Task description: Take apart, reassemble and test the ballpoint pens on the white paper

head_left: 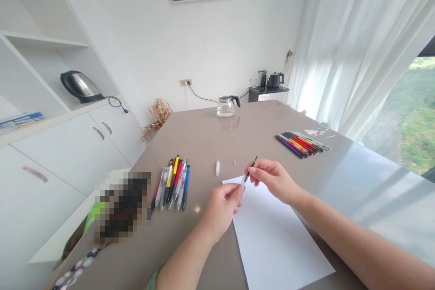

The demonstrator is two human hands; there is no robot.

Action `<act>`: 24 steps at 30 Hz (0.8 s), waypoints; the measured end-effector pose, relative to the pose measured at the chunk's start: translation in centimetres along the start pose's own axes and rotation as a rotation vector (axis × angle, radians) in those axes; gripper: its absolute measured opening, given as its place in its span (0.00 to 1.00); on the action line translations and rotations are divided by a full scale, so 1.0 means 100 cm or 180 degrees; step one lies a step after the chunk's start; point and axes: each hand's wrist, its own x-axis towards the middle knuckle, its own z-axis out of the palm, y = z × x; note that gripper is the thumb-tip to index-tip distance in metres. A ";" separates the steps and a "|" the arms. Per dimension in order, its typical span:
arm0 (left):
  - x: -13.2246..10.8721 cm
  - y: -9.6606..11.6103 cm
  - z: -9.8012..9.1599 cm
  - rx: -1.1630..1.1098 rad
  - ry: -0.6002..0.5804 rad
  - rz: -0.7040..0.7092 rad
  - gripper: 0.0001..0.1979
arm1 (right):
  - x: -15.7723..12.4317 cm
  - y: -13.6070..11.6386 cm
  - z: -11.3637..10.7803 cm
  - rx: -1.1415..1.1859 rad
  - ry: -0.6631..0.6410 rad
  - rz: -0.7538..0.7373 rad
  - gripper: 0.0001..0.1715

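My left hand [226, 203] pinches the lower, clear end of a slim, partly assembled pen [250, 171]. My right hand [270, 177] is closed on the dark upper part, with the thin black tip sticking up above the fingers. Both hands hold it over the top of a white sheet of paper [277, 238]. Just beyond the hands, a translucent pen barrel piece [218, 167] stands out against the brown table, with a tiny metallic piece [234, 163] beside it. What the fingertips cover is hidden.
A bunch of pens [173, 183] lies to the left; a row of pens [302, 144] lies at the far right on the table [190, 131]. Toward the back stands a glass pot [226, 107]. A beaded strap [76, 268] and a blurred object [125, 208] occupy the left edge.
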 end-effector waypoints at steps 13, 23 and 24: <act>-0.001 0.005 -0.001 -0.0530 -0.0203 -0.0271 0.20 | -0.003 -0.002 0.002 -0.0359 -0.0237 0.0142 0.19; 0.004 -0.001 -0.004 -0.0853 0.0438 -0.0329 0.21 | 0.044 0.020 -0.025 -0.2305 0.0215 0.0842 0.17; 0.004 -0.001 -0.004 -0.0853 0.0439 -0.0335 0.20 | 0.053 0.023 -0.024 -0.2479 0.0209 0.0872 0.15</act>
